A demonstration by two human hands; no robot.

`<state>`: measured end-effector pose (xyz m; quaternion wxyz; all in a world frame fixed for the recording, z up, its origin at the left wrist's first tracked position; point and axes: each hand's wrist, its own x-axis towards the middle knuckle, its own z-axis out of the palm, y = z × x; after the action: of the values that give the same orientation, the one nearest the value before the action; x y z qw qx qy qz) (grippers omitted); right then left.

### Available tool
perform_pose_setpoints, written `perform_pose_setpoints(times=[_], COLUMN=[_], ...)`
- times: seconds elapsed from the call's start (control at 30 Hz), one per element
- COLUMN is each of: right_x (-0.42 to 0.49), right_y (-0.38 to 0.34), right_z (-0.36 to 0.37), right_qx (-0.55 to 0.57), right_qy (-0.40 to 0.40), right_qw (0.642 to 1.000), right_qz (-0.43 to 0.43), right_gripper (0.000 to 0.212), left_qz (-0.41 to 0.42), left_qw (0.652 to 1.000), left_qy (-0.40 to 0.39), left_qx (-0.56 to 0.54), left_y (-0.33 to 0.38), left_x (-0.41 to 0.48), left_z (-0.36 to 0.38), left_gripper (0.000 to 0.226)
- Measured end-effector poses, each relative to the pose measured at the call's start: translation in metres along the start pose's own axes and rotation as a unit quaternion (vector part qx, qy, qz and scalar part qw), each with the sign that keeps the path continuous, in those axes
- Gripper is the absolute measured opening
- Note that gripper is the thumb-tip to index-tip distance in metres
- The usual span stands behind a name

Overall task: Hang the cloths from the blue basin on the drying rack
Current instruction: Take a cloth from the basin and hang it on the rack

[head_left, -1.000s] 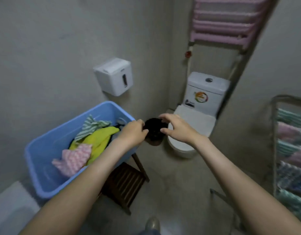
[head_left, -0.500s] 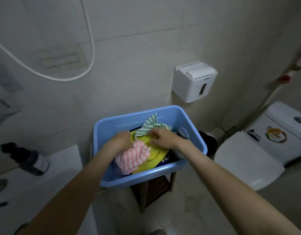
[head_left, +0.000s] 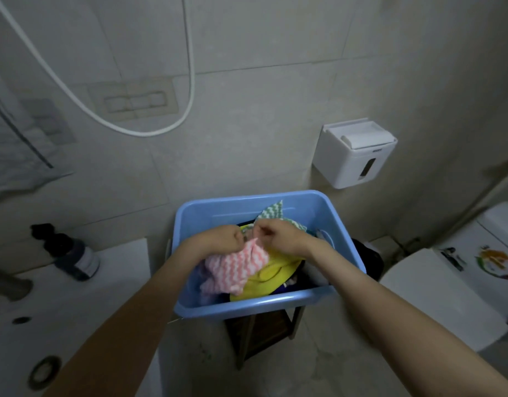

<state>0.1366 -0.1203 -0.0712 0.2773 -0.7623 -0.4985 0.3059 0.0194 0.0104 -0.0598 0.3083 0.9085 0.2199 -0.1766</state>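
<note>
The pink cloth [head_left: 235,267] is being gripped in the basin [head_left: 247,306] by curled fingers of the left hand [head_left: 218,239] and right hand [head_left: 281,236]. Dispenser [head_left: 353,153] lettering: too blurred to read.

The basin [head_left: 247,306] is open from above, though the left hand [head_left: 218,239] and right hand [head_left: 281,234], gripping the cloths [head_left: 235,267], fill its middle; the wall [head_left: 261,124] stands just behind; a dispenser [head_left: 353,153] juts out at upper right; the toilet [head_left: 447,296] flanks the right, a counter [head_left: 104,296] with a bottle [head_left: 75,259] the left; the floor [head_left: 318,368] in front gives room.
</note>
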Motion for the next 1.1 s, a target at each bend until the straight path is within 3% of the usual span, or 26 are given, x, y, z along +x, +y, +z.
perform_pose_setpoints(times=[0.1, 0.27, 0.43, 0.53, 0.67, 0.83, 0.93, 1.03, 1.1], right_x=[0.0, -0.004, -0.012, -0.014, -0.015, -0.017, -0.019, -0.021, -0.022], right_y=[0.001, 0.002, 0.002, 0.001, -0.009, -0.018, -0.023, -0.029, -0.028], right_z=[-0.01, -0.025, -0.034, -0.038, -0.045, -0.057, -0.062, -0.064, -0.066], right_qx=[0.07, 0.15, 0.253, 0.271, 0.278, 0.303, 0.319, 0.365, 0.384], right_qy=[0.043, 0.114, 0.099, 0.066, 0.071, 0.139, 0.166, 0.166, 0.173], right_qw=[0.996, 0.982, 0.962, 0.96, 0.958, 0.942, 0.931, 0.911, 0.899], right_qz=[-0.018, -0.028, -0.029, -0.007, -0.019, -0.043, -0.067, -0.096, -0.117], right_gripper=[0.033, 0.032, 0.016, 0.029, 0.018, 0.019, 0.024, 0.023, 0.028], left_qz=[0.026, 0.063, 0.08, 0.075, 0.075, 0.104, 0.1, 0.11, 0.126], left_qw=[0.994, 0.985, 0.976, 0.964, 0.951, 0.945, 0.955, 0.966, 0.967], left_qy=[0.033, 0.112, 0.171, 0.218, 0.26, 0.236, 0.227, 0.211, 0.205], left_qx=[-0.102, -0.116, -0.106, -0.133, -0.147, -0.2, -0.163, -0.104, -0.081], left_y=[0.006, 0.015, 0.035, 0.043, 0.048, 0.048, 0.045, 0.045, 0.046], left_x=[-0.001, 0.0, -0.005, -0.007, -0.013, -0.018, -0.017, -0.018, -0.019], left_z=[-0.004, -0.01, -0.017, -0.022, -0.029, -0.034, -0.037, -0.04, -0.04], left_gripper=[0.012, 0.018, 0.021, 0.022, 0.023, 0.024, 0.031, 0.018, 0.021])
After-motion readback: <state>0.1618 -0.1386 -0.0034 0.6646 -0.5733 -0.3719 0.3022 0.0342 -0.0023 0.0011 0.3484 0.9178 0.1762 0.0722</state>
